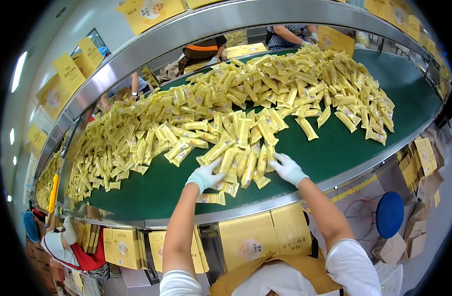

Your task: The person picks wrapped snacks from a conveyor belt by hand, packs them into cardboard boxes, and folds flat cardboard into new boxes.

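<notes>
My left hand [205, 176], in a white glove, lies against the left side of a small heap of yellow wrapped snack packets [246, 163]. Its fingers are stretched and apart. On the heap's other side is my right hand [289, 169], also gloved, with fingers spread and their tips at the outermost packets. Neither hand is closed round a packet. Several packets stand between the two hands, at the near side of a much larger pile [226, 93]. One packet [212, 198] lies flat below my left hand, close to the belt's near edge.
The packets lie on a green conveyor belt [329, 160] with a metal rim. Flattened yellow cartons [250, 236] stand below it in front of me. A blue round stool [390, 215] is at the right. Co-workers stand across the belt, and a person in red [90, 254] is at the left.
</notes>
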`<state>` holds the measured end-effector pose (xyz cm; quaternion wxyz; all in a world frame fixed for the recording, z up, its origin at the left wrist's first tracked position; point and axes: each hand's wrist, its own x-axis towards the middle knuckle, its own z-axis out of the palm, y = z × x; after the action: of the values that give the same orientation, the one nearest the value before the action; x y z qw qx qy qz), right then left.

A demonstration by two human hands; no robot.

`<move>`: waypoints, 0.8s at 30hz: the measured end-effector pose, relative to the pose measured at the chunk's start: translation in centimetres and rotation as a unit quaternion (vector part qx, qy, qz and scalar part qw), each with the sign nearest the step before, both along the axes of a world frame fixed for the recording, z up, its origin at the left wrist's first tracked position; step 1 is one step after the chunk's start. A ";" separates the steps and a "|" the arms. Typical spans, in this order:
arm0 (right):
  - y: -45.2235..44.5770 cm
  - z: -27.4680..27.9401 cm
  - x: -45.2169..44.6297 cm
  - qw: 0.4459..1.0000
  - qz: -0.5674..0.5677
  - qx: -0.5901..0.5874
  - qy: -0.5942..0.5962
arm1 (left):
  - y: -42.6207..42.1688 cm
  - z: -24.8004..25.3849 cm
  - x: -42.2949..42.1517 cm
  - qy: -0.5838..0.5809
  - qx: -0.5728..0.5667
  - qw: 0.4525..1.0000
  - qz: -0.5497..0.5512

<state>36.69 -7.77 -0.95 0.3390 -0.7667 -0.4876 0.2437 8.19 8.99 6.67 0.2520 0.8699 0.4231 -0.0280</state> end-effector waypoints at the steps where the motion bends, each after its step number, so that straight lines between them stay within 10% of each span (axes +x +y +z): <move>1: -2.4 0.8 0.4 0.999 -0.009 0.034 0.025 | -2.0 0.9 -1.8 -0.034 0.019 0.999 0.009; 6: -15.4 -1.7 2.6 0.981 -0.059 -0.008 0.185 | -11.2 0.1 -10.8 -0.079 -0.081 0.986 0.119; 11: -20.4 -8.9 -1.4 0.983 -0.140 -0.118 0.008 | -19.7 -7.7 -12.2 -0.004 -0.039 0.954 0.298; 15: -17.8 -8.6 -4.9 0.961 -0.118 -0.204 0.146 | -21.4 -18.1 -10.2 -0.074 -0.135 0.920 0.359; 24: -20.9 -4.6 -5.9 0.941 -0.153 -0.029 0.301 | -24.2 -12.8 -10.0 -0.391 -0.191 0.828 0.354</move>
<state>30.76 -28.66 -5.58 0.4810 -0.7323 -0.2327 0.4221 -1.78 -15.21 -6.13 0.5499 0.5331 0.5548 0.3250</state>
